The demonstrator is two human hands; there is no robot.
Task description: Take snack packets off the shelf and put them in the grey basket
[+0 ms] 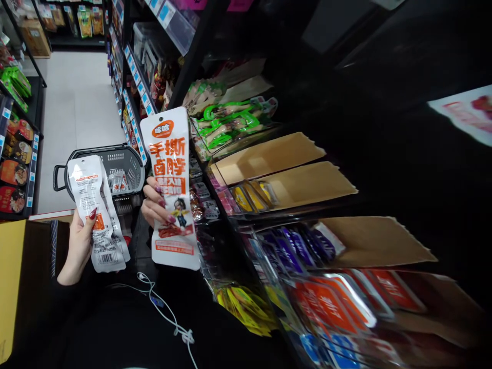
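My left hand [81, 240] is closed on white snack packets [97, 215], at least two overlapping, with their printed backs and a barcode towards me. In my right hand [154, 204] is another white snack packet [171, 154], held nearly upright. Large orange characters and a small cartoon figure mark its front. My right fingers wrap over its left edge. Behind the packets a grey shopping basket [136, 166] stands on the floor, with a small clear-and-white packet [118, 181] inside.
To the right, a dark shelf holds cardboard boxes [269, 154] of packaged snacks, including green packets [230, 123], purple packets [292, 248] and orange packets [330, 302]. A yellow carton [13, 287] is at the left. A white cable [169, 318] hangs before me. An aisle floor [77, 102] runs ahead between shelves.
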